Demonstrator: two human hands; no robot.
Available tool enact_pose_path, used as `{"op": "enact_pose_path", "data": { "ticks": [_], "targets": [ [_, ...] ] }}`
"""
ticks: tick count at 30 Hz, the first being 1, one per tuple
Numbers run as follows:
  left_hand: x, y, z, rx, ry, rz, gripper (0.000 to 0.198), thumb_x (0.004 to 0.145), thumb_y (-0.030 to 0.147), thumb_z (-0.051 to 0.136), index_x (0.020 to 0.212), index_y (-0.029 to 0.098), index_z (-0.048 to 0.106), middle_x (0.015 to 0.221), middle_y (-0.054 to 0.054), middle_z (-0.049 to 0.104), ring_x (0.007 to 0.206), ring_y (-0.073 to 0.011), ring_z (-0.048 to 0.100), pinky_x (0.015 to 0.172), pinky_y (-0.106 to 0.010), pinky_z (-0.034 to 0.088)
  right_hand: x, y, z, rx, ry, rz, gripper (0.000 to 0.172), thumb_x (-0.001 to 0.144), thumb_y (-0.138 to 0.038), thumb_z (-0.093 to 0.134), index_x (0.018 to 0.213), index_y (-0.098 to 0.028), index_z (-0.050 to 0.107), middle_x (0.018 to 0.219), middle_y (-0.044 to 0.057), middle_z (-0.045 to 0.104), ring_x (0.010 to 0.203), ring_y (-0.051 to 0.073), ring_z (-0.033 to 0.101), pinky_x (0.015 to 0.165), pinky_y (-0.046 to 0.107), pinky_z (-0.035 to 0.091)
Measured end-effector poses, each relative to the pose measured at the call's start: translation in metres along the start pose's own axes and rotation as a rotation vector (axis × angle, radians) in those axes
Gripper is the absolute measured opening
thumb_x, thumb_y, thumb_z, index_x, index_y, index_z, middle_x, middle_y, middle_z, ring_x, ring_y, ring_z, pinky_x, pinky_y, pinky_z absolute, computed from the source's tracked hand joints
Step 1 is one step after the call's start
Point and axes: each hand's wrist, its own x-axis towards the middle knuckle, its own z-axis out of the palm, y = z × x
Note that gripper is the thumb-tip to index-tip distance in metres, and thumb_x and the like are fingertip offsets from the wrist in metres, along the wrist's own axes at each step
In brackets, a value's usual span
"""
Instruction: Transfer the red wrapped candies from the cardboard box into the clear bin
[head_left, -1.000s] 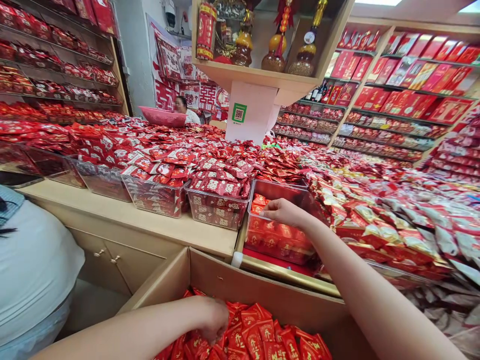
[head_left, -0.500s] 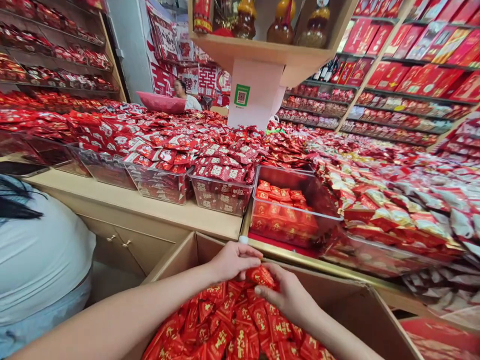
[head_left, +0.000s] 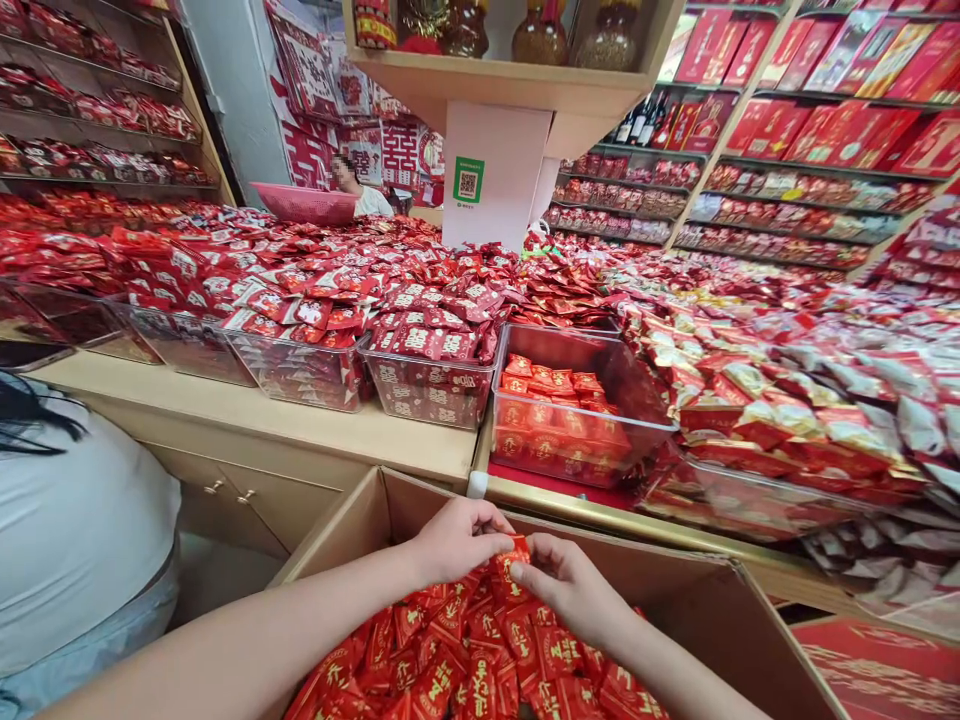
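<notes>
Both hands meet over an open cardboard box (head_left: 686, 600) at the bottom of the view, and together they grasp a small stack of red packets (head_left: 513, 572), lifted just above the heap of loose red packets (head_left: 465, 655) that fills the box. The left hand (head_left: 459, 540) has its fingers curled shut over the near end of the stack, while the right hand (head_left: 571, 588) pinches the other end between thumb and fingertips, so the two hands are almost touching. Just beyond the box, on the pale wooden counter (head_left: 300, 420), stands a clear plastic bin (head_left: 636, 378) partly filled with flat rows of the same kind of red packets; its neighbours to the left are piled high with other red and white sweets (head_left: 431, 340). More wrapped sweets cover the display to the right. A person in a white top (head_left: 75, 530) stands close at the left edge, and another person (head_left: 367, 200) sits far back beside a pink basket (head_left: 307, 203)
</notes>
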Motion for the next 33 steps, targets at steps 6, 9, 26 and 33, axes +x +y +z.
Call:
{"op": "enact_pose_path", "data": {
  "ticks": [6, 9, 26, 33],
  "targets": [
    [-0.005, 0.009, -0.002, -0.319, -0.127, 0.027, 0.039, 0.067, 0.035, 0.059, 0.099, 0.016, 0.048, 0.083, -0.002, 0.055, 0.072, -0.0102, 0.052, 0.065, -0.023, 0.04, -0.001, -0.024, -0.003, 0.343, 0.094, 0.025, 0.02, 0.066, -0.033, 0.062, 0.071, -0.016, 0.054, 0.06, -0.004, 0.054, 0.056, 0.008, 0.047, 0.056, 0.021, 0.037],
    [-0.012, 0.014, 0.001, -0.454, -0.422, -0.038, 0.054, 0.071, 0.033, 0.057, 0.118, 0.025, 0.032, 0.103, -0.005, 0.05, 0.077, -0.013, 0.056, 0.07, -0.028, 0.042, -0.003, -0.034, -0.003, 0.389, 0.098, -0.002, 0.018, 0.064, -0.032, 0.064, 0.071, -0.016, 0.057, 0.071, 0.0, 0.058, 0.063, 0.011, 0.052, 0.06, 0.023, 0.041],
    [-0.011, 0.012, 0.001, -0.283, -0.232, -0.017, 0.06, 0.065, 0.028, 0.061, 0.118, 0.012, 0.038, 0.091, -0.008, 0.058, 0.074, -0.0145, 0.056, 0.068, -0.03, 0.044, -0.006, -0.036, -0.015, 0.577, 0.284, 0.111, 0.041, 0.054, -0.02, 0.072, 0.086, -0.017, 0.047, 0.074, -0.001, 0.061, 0.061, 0.011, 0.057, 0.06, 0.024, 0.044],
    [-0.005, 0.014, 0.002, -0.356, -0.088, -0.098, 0.035, 0.058, 0.035, 0.066, 0.08, 0.011, 0.053, 0.059, 0.001, 0.057, 0.047, -0.0075, 0.05, 0.048, -0.021, 0.041, -0.006, -0.028, -0.018, 0.451, 0.274, 0.2, 0.031, 0.058, -0.035, 0.068, 0.075, -0.015, 0.052, 0.062, 0.0, 0.061, 0.054, 0.012, 0.056, 0.052, 0.026, 0.045]
  ]
}}
